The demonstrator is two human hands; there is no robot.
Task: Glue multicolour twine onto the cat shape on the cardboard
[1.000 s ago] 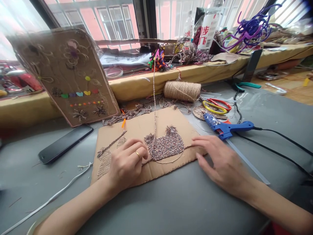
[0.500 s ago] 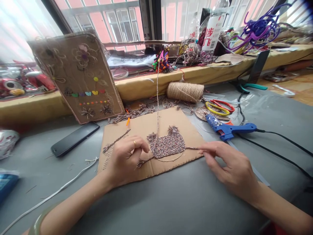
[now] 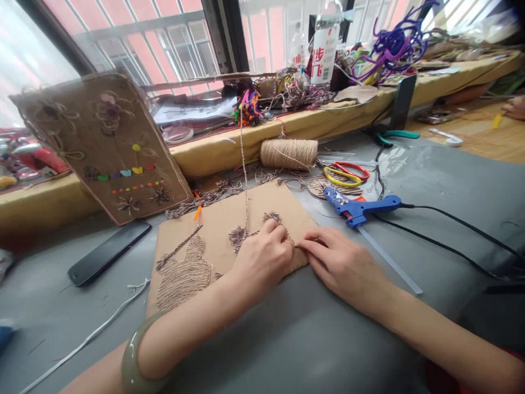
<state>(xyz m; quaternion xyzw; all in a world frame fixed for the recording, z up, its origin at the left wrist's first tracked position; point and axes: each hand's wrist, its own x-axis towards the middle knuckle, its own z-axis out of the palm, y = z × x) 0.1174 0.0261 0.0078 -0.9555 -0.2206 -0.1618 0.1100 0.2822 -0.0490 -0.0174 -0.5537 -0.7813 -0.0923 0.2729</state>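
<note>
A flat sheet of brown cardboard (image 3: pixel 223 210) lies on the grey table. My left hand (image 3: pixel 264 257) rests over a mottled yarn figure (image 3: pixel 237 238), hiding most of it; only frayed tufts show. Its fingers are curled down at the figure's right side, and what they grip is hidden. My right hand (image 3: pixel 338 262) pinches a short yarn cord at the right edge of the cardboard, its fingertips close to my left hand. A thin twisted cord (image 3: pixel 245 169) rises from the figure toward the ledge. To the left is a rounded shape of beige twine (image 3: pixel 182 282).
A blue glue gun (image 3: pixel 361 209), red and yellow-handled scissors (image 3: pixel 344 176) and a twine spool (image 3: pixel 289 154) lie behind and right. A phone (image 3: pixel 110 253) and a decorated board (image 3: pixel 123 158) stand left. Another person's hand (image 3: pixel 514 108) shows at far right.
My left hand has moved right, from the figure's left side to over it. My right hand stays at the cord's end, now nearer the figure. The camera view has shifted.
</note>
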